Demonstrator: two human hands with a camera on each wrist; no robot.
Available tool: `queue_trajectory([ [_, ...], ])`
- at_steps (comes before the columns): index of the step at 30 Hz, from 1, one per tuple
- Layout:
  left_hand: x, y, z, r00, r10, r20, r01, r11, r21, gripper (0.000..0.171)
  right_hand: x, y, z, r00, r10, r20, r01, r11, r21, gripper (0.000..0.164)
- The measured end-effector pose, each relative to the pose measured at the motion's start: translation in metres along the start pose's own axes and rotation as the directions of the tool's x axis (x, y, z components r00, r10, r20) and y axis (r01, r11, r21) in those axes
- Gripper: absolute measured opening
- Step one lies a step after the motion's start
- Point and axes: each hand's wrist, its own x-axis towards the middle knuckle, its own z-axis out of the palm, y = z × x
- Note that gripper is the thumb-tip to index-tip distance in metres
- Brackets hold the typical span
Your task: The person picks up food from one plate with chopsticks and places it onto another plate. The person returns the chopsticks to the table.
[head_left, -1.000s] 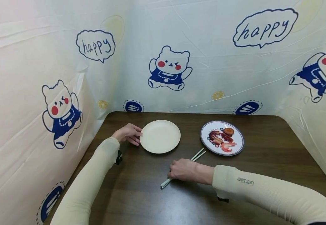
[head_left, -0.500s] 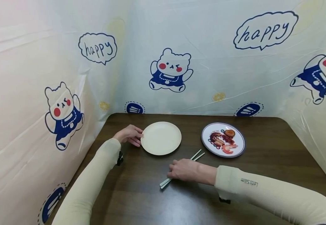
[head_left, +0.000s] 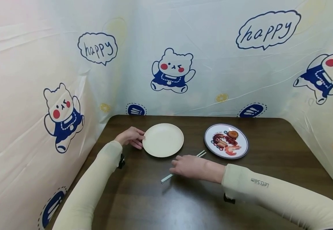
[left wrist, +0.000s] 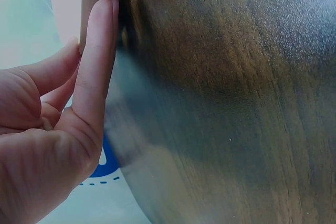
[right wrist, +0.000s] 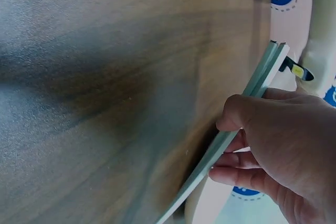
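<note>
Only the right wrist view shows the right hand (head_left: pixel 192 166) pinching the pale green, straight-edged chopsticks (right wrist: pixel 218 146) between thumb and fingers; the left wrist view shows the left hand (left wrist: pixel 68 114) pinching the cream plate (head_left: pixel 162 140) by its rim. The head view shows the plate round and plain, chopsticks slanting on its near right.

From here I see a plain cream round plate (head_left: pixel 162 140), a white round plate (head_left: pixel 242 139) with blue rim and red-brown food prints, pale-green chopsticks (right wrist: pixel 211 153), a brown wood-grain counter (head_left: pixel 143 198), and pale sheeting (head_left: pixel 209 73) patterned with blue-clothed, red-cheeked bears (head_left: pixel 170 72).
</note>
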Motion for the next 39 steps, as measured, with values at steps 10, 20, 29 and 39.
queue_trajectory([
  [10,-0.003,0.000,0.000,1.000,0.005,0.006,-0.005,1.000,0.003,0.046,-0.006,0.013,-0.008,0.998,0.053,-0.041,-0.046,0.984,0.170,0.022],
  [20,-0.001,-0.001,-0.003,1.000,0.006,0.009,-0.006,1.000,-0.005,0.049,-0.018,0.027,-0.012,0.981,0.145,-0.127,-0.100,0.947,0.307,0.026],
  [29,-0.002,-0.001,-0.002,1.000,0.001,0.010,-0.001,1.000,-0.005,0.047,-0.032,0.040,-0.012,0.949,0.277,-0.147,-0.168,0.845,0.508,0.025],
  [39,-0.001,-0.002,-0.003,1.000,-0.002,0.015,0.002,1.000,0.002,0.048,-0.048,0.056,-0.007,0.848,0.429,-0.310,-0.078,0.680,0.729,0.012],
])
